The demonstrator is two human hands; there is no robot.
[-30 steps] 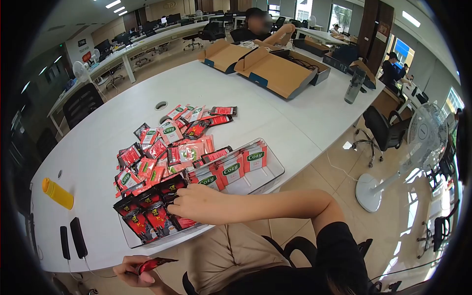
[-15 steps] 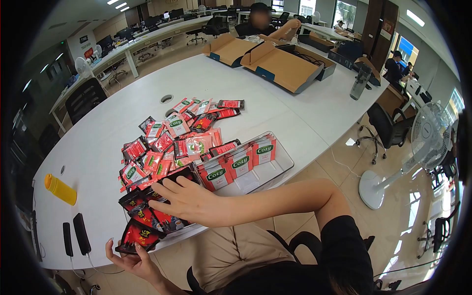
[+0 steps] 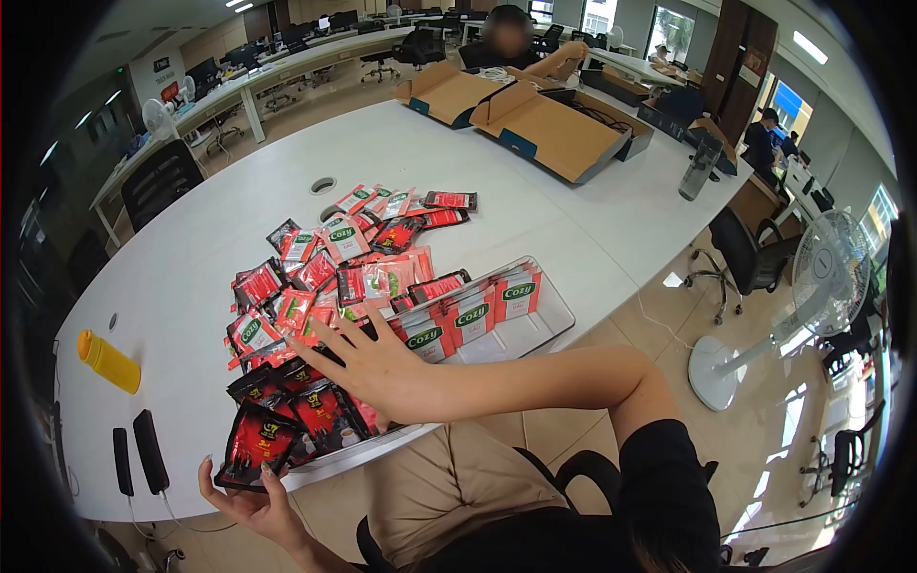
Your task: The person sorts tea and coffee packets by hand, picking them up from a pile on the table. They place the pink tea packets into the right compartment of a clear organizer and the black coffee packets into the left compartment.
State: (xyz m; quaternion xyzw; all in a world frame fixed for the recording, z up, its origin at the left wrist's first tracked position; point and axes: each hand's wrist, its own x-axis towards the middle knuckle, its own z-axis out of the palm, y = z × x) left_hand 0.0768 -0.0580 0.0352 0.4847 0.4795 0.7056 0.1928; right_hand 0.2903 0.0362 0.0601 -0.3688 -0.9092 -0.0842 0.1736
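Note:
My left hand (image 3: 250, 504), at the table's near edge, pinches a black and red G7 coffee sachet (image 3: 260, 441) by its lower edge. My right hand (image 3: 368, 371) spreads its fingers over the left part of a clear plastic organizer (image 3: 549, 329), palm down; what lies directly under it is hidden. More G7 sachets (image 3: 330, 413) stand in the organizer's left end, just below my right fingers. To the right of that hand, red and white Cozy tea sachets (image 3: 473, 320) stand upright in rows in the same organizer.
Behind the organizer lies a loose pile of mixed sachets (image 3: 315, 272). A yellow bottle (image 3: 110, 361) and two black devices with cables (image 3: 148, 451) are at left. Open cardboard boxes (image 3: 549, 134), a dark tumbler (image 3: 700, 167) and a seated person (image 3: 506, 43) are across the table.
My left hand has raised and tilted the G7 sachet so its front faces me more. My right hand has shifted slightly up and right, with fingers spread wider, uncovering more coffee sachets.

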